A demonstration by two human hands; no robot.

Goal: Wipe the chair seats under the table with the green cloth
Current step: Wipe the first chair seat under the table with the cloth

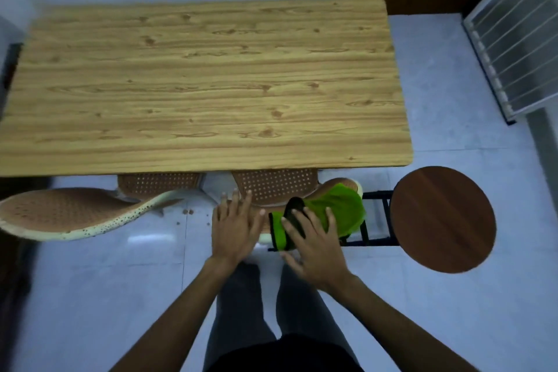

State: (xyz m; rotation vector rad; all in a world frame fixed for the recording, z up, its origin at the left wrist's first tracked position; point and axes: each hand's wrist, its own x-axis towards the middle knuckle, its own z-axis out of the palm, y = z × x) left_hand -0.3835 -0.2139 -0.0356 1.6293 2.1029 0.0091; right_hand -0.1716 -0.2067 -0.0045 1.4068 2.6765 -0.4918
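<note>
Two brown perforated chairs are tucked under the wooden table [196, 84]. The right chair's seat [276, 184] shows just below the table's near edge, and its backrest top lies under my hands. The green cloth [341, 211], with a black edge, is draped over that backrest. My right hand [314, 248] presses flat on the cloth with fingers spread. My left hand [234, 226] rests flat on the same backrest to the left of the cloth, holding nothing. The left chair's seat [158, 183] and its backrest [66, 214] sit further left.
A round dark-wood stool [444, 217] with a black metal frame stands right of the cloth, close to it. A wire rack [519, 39] leans at the far right. My legs stand on pale floor tiles [105, 296]. Small crumbs lie on the floor between the chairs.
</note>
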